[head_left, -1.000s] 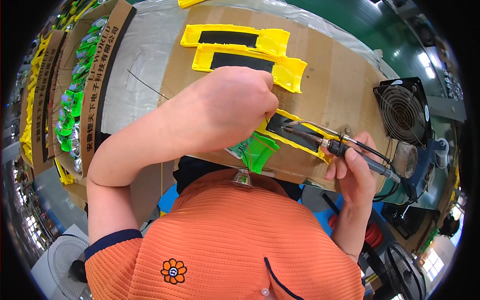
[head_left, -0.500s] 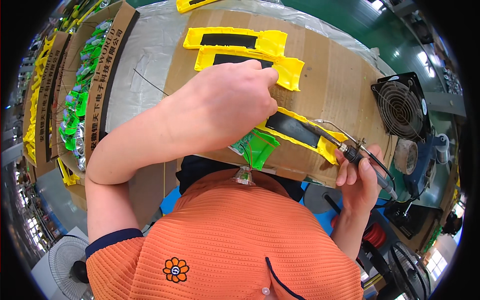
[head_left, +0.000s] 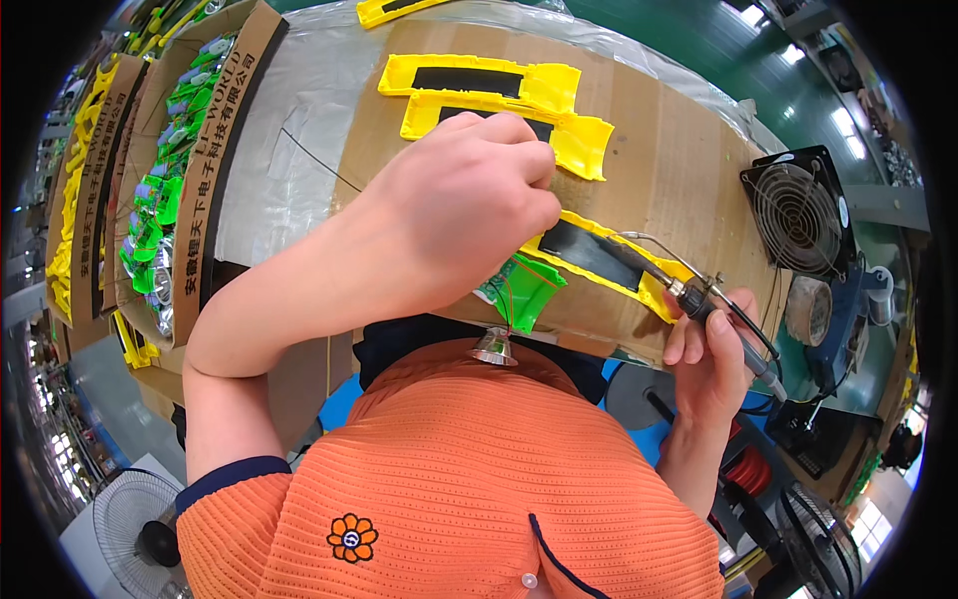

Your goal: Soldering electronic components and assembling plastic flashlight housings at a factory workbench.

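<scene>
My right hand (head_left: 709, 349) grips a soldering iron (head_left: 707, 306) with a thin metal feed tube clamped to it. The iron's shaft lies over a yellow plastic shell (head_left: 655, 296) with a black strip (head_left: 589, 250) set in it. My left hand (head_left: 479, 185) is closed in a pinch above that shell's left end. Whatever its fingertips hold is hidden behind the hand. Below it, a green plastic part (head_left: 534, 295) with thin wires shows partly, the rest covered by my wrist. A shiny lamp cup (head_left: 493, 346) hangs near the cardboard's front edge.
Two more yellow shells (head_left: 549, 88) with black strips lie farther back on the cardboard (head_left: 659, 150). A black fan (head_left: 798, 212) stands at the right, near a round roll (head_left: 808, 310). At the left, a carton (head_left: 225, 150) holds green parts; another carton (head_left: 95, 190) holds yellow ones.
The view has shifted slightly, moving the cartons and shells a little to the right. Both hands keep nearly the same pose, and the iron stays over the near yellow shell.
</scene>
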The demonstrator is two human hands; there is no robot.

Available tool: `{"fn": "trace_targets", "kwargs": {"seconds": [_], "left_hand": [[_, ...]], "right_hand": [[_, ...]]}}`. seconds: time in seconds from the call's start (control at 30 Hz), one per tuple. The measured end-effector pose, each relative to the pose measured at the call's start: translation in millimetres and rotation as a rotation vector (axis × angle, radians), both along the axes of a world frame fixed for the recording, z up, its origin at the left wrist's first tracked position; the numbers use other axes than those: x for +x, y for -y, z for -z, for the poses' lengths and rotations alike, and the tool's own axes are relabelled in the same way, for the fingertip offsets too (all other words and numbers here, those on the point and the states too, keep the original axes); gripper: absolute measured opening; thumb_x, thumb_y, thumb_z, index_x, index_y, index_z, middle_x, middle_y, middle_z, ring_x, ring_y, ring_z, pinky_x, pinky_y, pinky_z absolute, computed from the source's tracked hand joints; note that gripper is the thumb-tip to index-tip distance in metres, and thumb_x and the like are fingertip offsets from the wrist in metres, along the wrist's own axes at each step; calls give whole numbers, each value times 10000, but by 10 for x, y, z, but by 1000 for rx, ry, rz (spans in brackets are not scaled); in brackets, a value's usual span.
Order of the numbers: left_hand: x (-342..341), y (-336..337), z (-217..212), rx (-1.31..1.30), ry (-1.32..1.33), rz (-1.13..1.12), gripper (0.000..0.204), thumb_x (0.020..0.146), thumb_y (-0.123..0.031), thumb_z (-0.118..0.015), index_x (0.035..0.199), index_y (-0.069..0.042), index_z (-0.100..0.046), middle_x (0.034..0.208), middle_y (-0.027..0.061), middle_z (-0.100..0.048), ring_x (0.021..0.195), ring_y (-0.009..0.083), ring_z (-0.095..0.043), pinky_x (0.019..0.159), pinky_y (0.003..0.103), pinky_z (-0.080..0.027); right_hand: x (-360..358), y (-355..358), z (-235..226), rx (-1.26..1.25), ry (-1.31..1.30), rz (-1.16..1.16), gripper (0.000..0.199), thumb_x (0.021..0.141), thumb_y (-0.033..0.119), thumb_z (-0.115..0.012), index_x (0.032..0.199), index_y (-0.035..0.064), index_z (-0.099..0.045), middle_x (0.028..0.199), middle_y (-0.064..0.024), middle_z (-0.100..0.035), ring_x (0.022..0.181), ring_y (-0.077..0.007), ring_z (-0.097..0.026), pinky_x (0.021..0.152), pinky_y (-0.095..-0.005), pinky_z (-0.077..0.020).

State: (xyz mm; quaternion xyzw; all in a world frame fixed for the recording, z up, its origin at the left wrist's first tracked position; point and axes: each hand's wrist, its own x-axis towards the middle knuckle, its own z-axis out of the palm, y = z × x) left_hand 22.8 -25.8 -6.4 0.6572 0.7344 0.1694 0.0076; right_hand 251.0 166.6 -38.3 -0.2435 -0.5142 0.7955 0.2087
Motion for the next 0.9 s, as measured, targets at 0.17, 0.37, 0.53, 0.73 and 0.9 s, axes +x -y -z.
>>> {"fn": "trace_targets", "kwargs": {"seconds": [0.17, 0.37, 0.53, 0.73, 0.9], "left_hand": [[-64, -46, 107, -78, 4, 19, 96, 745, -79, -707, 841, -82, -709, 837, 37, -594, 895, 236, -596, 781, 348, -509], [-66, -69, 110, -116, 21, 15, 91, 749, -78, -697, 837, -84, -715, 834, 37, -603, 886, 234, -589, 779, 342, -517], [-77, -73, 107, -130, 9, 33, 42, 749, -78, -676, 788, -82, -692, 831, 36, -605, 871, 232, -583, 770, 333, -518], [-75, -74, 103, -130, 2, 31, 38, 746, -74, -671, 777, -88, -689, 824, 37, -603, 865, 230, -581, 765, 332, -517], [-73, -86, 98, -137, -13, 41, 23, 741, -79, -660, 757, -79, -676, 818, 43, -603, 865, 234, -588, 766, 334, -518]], "right_hand": [[-171, 1, -81, 138, 56, -150, 159, 902, 10, -602, 953, 8, -452, 661, -92, -552, 521, -167, -558, 526, -327, -532], [-255, -58, -59, 74, 121, -227, 161, 894, -8, -603, 941, 7, -450, 674, -87, -573, 532, -156, -574, 527, -317, -537], [-264, -67, -59, 65, 130, -253, 159, 892, -10, -607, 934, 9, -455, 690, -86, -586, 533, -149, -580, 525, -313, -542], [-293, -43, -83, 66, 179, -249, 156, 894, -2, -614, 927, 7, -462, 694, -83, -592, 539, -143, -583, 528, -311, -545], [-300, -46, -90, 82, 181, -260, 156, 893, 2, -617, 924, 6, -465, 686, -85, -584, 538, -144, -579, 530, -310, -549]]}}
